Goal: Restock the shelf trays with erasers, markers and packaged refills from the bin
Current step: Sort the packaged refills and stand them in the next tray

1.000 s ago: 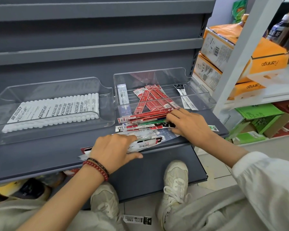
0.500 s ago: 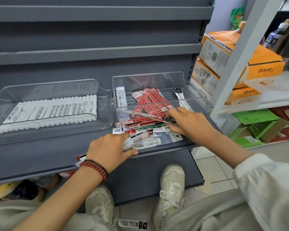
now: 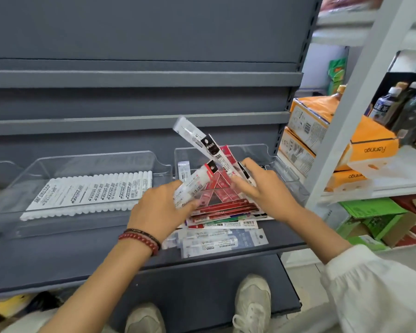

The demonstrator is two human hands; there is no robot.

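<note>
Plastic-sleeved, the refill packets [image 3: 222, 209] between our hands looked light, bendy, slick; we judged an end pinch best. Our left hand [image 3: 159, 209] pinched a white packet [image 3: 193, 182], our right hand [image 3: 262, 188] a longer packet [image 3: 198, 138] tilted above them.

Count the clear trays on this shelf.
3: left tray holding white markers, right tray holding refill packs, and a partial tray at the far-left edge; others may be off-frame.
</note>
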